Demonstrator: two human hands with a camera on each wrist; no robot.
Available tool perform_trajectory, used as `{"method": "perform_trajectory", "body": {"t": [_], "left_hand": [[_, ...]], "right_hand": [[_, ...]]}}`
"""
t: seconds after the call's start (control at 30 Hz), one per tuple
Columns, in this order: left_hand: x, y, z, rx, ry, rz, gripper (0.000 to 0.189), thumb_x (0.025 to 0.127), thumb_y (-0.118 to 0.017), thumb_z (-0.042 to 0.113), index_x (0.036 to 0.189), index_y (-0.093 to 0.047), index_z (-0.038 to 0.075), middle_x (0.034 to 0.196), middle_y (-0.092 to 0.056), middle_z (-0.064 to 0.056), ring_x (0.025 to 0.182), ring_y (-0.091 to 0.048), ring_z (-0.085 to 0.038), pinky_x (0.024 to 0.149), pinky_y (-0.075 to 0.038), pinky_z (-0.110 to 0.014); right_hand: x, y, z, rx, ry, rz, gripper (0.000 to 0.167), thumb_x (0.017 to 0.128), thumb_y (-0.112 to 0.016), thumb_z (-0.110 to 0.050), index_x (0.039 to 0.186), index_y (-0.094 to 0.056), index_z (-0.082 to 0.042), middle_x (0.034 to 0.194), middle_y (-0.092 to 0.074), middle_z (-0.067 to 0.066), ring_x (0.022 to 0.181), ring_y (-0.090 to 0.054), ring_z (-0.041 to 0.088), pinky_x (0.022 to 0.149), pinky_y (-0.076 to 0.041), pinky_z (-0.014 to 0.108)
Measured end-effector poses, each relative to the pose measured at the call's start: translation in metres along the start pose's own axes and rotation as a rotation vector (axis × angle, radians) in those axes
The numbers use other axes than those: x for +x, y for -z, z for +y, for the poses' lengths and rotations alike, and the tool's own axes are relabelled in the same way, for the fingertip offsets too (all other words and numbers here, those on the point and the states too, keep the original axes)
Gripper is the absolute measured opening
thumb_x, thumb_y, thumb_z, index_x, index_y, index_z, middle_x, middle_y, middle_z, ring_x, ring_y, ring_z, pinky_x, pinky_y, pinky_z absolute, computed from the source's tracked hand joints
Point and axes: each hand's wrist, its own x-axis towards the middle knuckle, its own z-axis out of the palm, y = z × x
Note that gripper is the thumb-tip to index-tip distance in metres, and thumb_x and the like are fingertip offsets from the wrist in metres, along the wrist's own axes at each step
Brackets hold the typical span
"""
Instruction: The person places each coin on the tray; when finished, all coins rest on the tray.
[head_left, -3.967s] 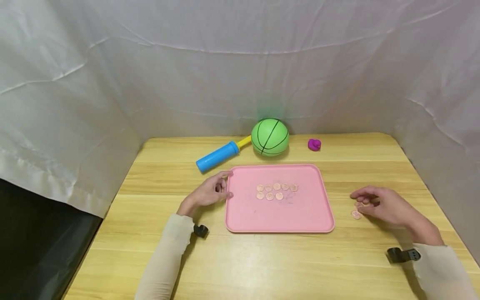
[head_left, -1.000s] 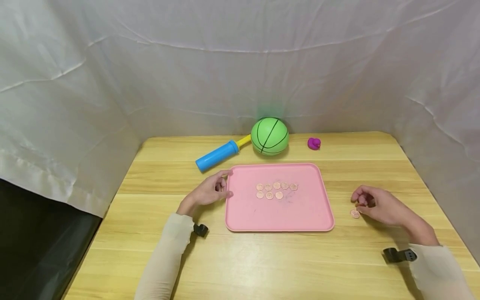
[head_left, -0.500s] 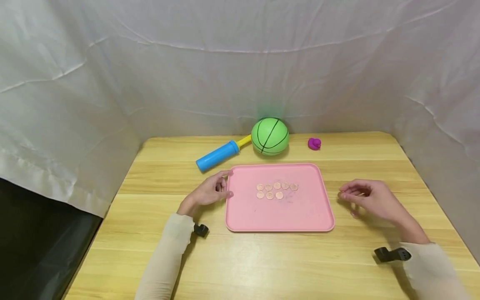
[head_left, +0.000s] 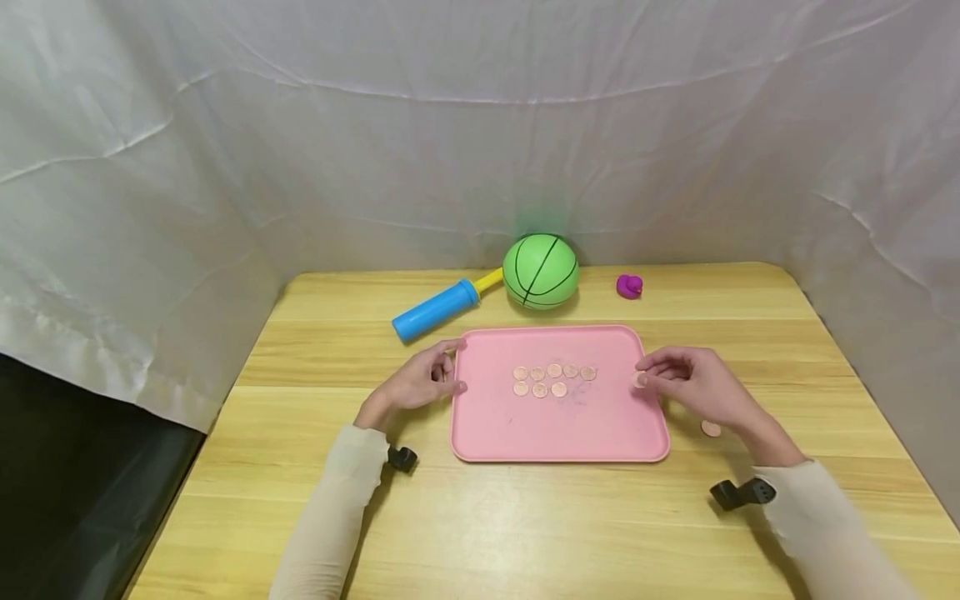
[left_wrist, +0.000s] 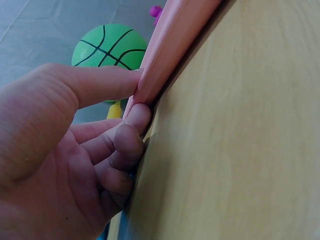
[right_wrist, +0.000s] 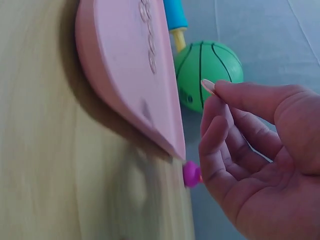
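Note:
My right hand (head_left: pixel 693 383) pinches a copper-coloured coin (right_wrist: pixel 208 86) between thumb and fingertips, over the right rim of the pink tray (head_left: pixel 562 437). In the head view that coin shows just inside the tray's edge. My left hand (head_left: pixel 416 379) holds the tray's left rim, with the thumb on top and fingers at the side and below in the left wrist view. Several matching coins (head_left: pixel 539 390) lie flat in two rows in the tray's middle. One more coin (head_left: pixel 710 428) lies on the wooden table, right of the tray and close under my right forearm.
Behind the tray sit a green ball (head_left: pixel 541 272) with black lines, and a blue pump (head_left: pixel 437 311) whose yellow end points at the ball. A purple rubber duck (head_left: pixel 629 287) stands at the back right of the table (head_left: pixel 480 533). Pale curtains (head_left: pixel 465 167) enclose the back and sides.
My right hand has picked a coin off the table and carried it left to the tray's right rim, leaving one coin behind. The left hand stays on the tray.

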Motion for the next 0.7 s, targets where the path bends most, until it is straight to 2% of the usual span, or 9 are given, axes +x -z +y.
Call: {"method": "perform_trajectory", "body": {"t": [0.37,0.57,0.7], "left_hand": [[0.001,0.000,0.000,0.004,-0.005,-0.003,0.077,0.099,-0.079,0.008,0.165,-0.040,-0.002,0.096,-0.064,-0.007,0.084,-0.053,-0.017,0.077,-0.043,-0.023],[-0.001,0.000,0.002,0.003,-0.003,-0.003,0.078,0.099,-0.079,0.007,0.165,-0.040,-0.002,0.096,-0.064,-0.007,0.084,-0.054,-0.017,0.078,-0.043,-0.023],[-0.001,0.000,0.002,-0.002,-0.001,-0.002,0.077,0.099,-0.079,0.007,0.165,-0.040,-0.002,0.096,-0.063,-0.007,0.085,-0.053,-0.017,0.078,-0.043,-0.023]], "right_hand": [[0.017,-0.028,-0.009,0.041,-0.032,-0.046,0.021,0.098,-0.083,-0.017,0.115,-0.079,-0.005,0.097,-0.076,0.015,0.078,-0.069,0.020,0.060,-0.059,0.030],[0.030,-0.044,-0.015,0.015,-0.008,-0.033,0.015,0.097,-0.081,-0.011,0.111,-0.080,-0.003,0.094,-0.076,0.013,0.075,-0.066,0.018,0.058,-0.056,0.026],[0.036,-0.054,-0.020,0.003,0.002,-0.023,0.014,0.097,-0.080,-0.009,0.109,-0.081,-0.002,0.095,-0.076,0.011,0.080,-0.066,0.017,0.064,-0.056,0.024]]}}
